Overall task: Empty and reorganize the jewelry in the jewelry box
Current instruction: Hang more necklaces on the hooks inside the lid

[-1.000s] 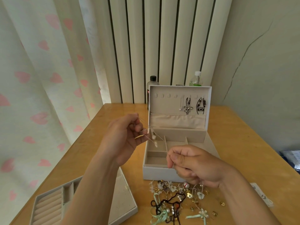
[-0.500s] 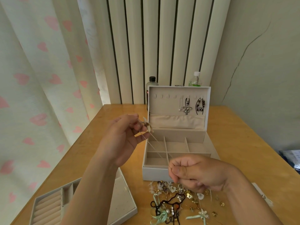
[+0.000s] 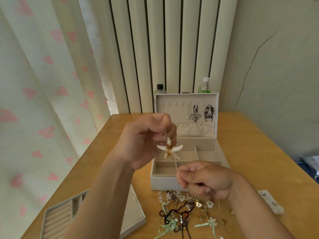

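Raised higher than a moment ago, the left hand is pinching a thin chain from which a white starfish pendant is now dangling in plain sight. Lower down, the right hand is gripping the chain's other end above the open jewelry box, which is sitting on the wooden table behind a heap of jewelry.

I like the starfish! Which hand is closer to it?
Left. The left hand pinches the thin chain just above the starfish pendant, which dangles against its fingers. The right hand holds the chain lower down, below the pendant.
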